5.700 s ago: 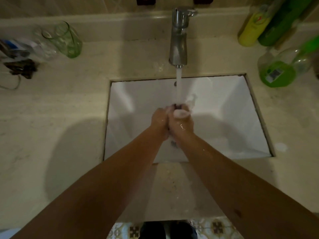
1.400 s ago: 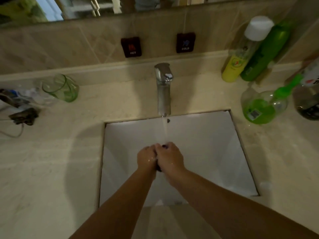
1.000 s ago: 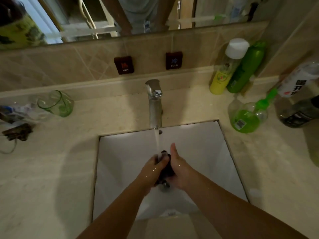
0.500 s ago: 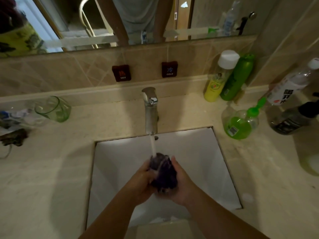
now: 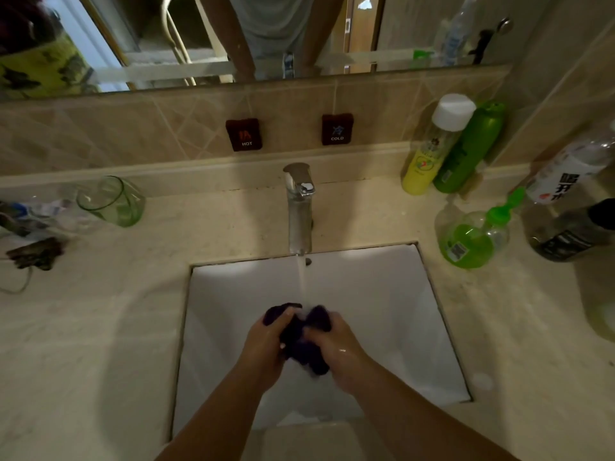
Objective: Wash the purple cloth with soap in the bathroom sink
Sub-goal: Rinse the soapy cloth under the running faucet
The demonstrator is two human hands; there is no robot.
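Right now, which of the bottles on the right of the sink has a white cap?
The yellow bottle against the back wall, beside the all-green bottle. The soap bottle nearer the sink has a green top.

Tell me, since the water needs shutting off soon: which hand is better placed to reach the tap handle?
Probably the right hand. Both hands grip the cloth under the stream, but the tap stands slightly to the right of the left hand, nearly straight ahead of the right one.

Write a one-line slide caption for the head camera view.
Both hands, left hand and right hand, grip the bunched purple cloth under the running faucet over the white sink.
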